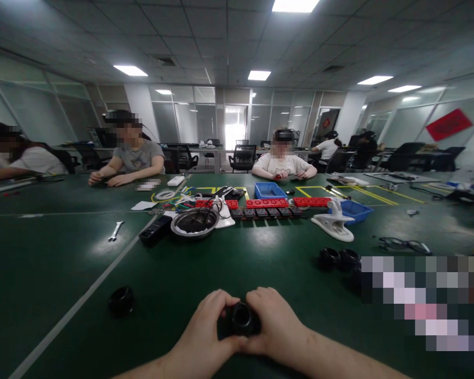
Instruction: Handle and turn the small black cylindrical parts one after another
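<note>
Head view: the black ring [243,331] is clasped between the left hand [209,326] and right hand [278,323], low over the near desk [161,295]. I'd say its glossy, rounded side could slip if either hand slackened, then roll toward the loose ring [120,308] at left; a rightward swing might scatter the black cluster [329,259].

Both hands in close, fingers curled, thumbs low!
And here we see the left hand [209,322] angling in from lower left, the right hand [275,322] mirroring it, index fingers arched at the top, thumbs coming together below (touching or nearly so, hard to call). Bare forearms, the left [152,368] and the right [339,353], slant inward from the bottom edge, backs of the hands showing, wrists low!
</note>
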Motion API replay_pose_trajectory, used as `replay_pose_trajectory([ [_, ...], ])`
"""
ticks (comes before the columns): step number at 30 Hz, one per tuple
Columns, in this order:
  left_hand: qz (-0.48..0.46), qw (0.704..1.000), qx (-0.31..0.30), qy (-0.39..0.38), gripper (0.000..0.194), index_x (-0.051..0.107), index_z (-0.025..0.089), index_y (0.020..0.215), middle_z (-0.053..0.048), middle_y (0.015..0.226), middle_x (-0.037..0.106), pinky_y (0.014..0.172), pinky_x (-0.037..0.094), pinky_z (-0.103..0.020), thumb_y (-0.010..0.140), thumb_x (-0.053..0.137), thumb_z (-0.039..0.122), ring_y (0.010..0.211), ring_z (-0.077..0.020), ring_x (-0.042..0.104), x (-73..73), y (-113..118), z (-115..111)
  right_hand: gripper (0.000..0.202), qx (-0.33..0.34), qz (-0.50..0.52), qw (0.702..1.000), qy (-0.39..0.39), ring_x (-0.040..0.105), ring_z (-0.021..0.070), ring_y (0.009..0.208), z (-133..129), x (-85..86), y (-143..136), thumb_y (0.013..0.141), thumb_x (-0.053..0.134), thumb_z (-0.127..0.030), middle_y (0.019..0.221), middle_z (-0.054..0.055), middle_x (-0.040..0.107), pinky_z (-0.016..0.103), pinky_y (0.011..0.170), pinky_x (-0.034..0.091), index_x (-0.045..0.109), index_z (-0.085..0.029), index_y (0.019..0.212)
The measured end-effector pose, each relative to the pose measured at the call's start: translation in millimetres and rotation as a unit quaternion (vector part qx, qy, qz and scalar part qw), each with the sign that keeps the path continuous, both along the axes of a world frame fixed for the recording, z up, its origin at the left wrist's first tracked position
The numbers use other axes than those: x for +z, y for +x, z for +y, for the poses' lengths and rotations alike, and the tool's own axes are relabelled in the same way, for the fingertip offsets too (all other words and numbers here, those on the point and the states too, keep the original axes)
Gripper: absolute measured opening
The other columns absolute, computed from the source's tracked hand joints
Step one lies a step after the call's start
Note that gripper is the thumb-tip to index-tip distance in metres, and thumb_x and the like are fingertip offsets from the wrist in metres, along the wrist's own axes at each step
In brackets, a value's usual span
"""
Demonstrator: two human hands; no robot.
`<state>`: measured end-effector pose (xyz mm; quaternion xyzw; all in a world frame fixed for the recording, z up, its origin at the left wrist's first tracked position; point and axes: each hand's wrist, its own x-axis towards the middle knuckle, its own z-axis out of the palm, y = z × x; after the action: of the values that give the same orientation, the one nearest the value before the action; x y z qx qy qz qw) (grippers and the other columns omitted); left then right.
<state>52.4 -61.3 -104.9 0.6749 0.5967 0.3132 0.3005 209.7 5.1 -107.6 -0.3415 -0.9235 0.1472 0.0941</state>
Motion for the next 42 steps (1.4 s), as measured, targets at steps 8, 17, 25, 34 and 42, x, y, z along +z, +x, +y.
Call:
replay_pose_trajectory([
  [8,-0.029,0.997,-0.061,-0.035,0.034,0.054,0.019,0.092,0.000,0.090,0.052,0.075,0.038,-0.027,0.061,0.066,0.012,0.085,-0.0178,0.048,8.2,-5.9,4.5,0.051,0.112,0.020,0.992,-0.048,0.048,0.0191,0.079,11.2,11.1,12.7,0.059,0.069,-0.053,0.087,0.002,0.055,0.029,0.069,0.036,0.056,-0.019,0.095],
  [17,-0.016,0.998,-0.046,-0.026,0.030,0.055,0.018,0.087,0.000,0.086,0.052,0.071,0.038,-0.027,0.060,0.068,0.015,0.082,-0.0184,0.048,10.2,-0.5,-2.6,0.033,0.120,0.026,0.989,-0.085,0.048,0.0123,0.066,15.2,7.7,14.6,0.060,0.072,-0.043,0.070,-0.003,0.053,0.021,0.058,0.033,0.058,-0.017,0.077],
  [25,0.001,0.999,0.029,0.014,0.027,0.053,0.018,0.084,0.000,0.083,0.051,0.070,0.038,-0.027,0.060,0.062,0.010,0.079,-0.0181,0.048,-5.1,3.4,-1.9,0.041,-0.028,-0.019,0.998,0.055,0.049,0.0200,0.071,-9.0,4.8,-3.7,0.054,0.069,-0.049,0.073,0.002,0.056,0.033,0.068,0.035,0.054,-0.017,0.073],
  [34,-0.011,0.997,-0.064,0.031,0.061,0.048,0.022,0.108,-0.004,0.111,0.047,0.087,0.036,-0.033,0.054,0.077,0.024,0.102,-0.0233,0.043,15.2,-10.5,-2.5,0.046,0.154,0.031,0.981,-0.113,0.048,0.0198,0.086,19.3,14.8,16.1,0.062,0.070,-0.043,0.092,0.002,0.054,0.031,0.076,0.037,0.058,-0.022,0.101],
  [42,0.029,0.995,-0.097,0.013,0.040,0.061,0.026,0.096,0.001,0.087,0.054,0.073,0.039,-0.026,0.059,0.076,0.023,0.084,-0.0181,0.050,20.1,-11.7,5.6,0.029,0.126,0.030,0.981,-0.146,0.048,0.0157,0.076,24.4,9.8,12.4,0.060,0.073,-0.036,0.076,-0.002,0.053,0.025,0.067,0.036,0.061,-0.018,0.080],
])
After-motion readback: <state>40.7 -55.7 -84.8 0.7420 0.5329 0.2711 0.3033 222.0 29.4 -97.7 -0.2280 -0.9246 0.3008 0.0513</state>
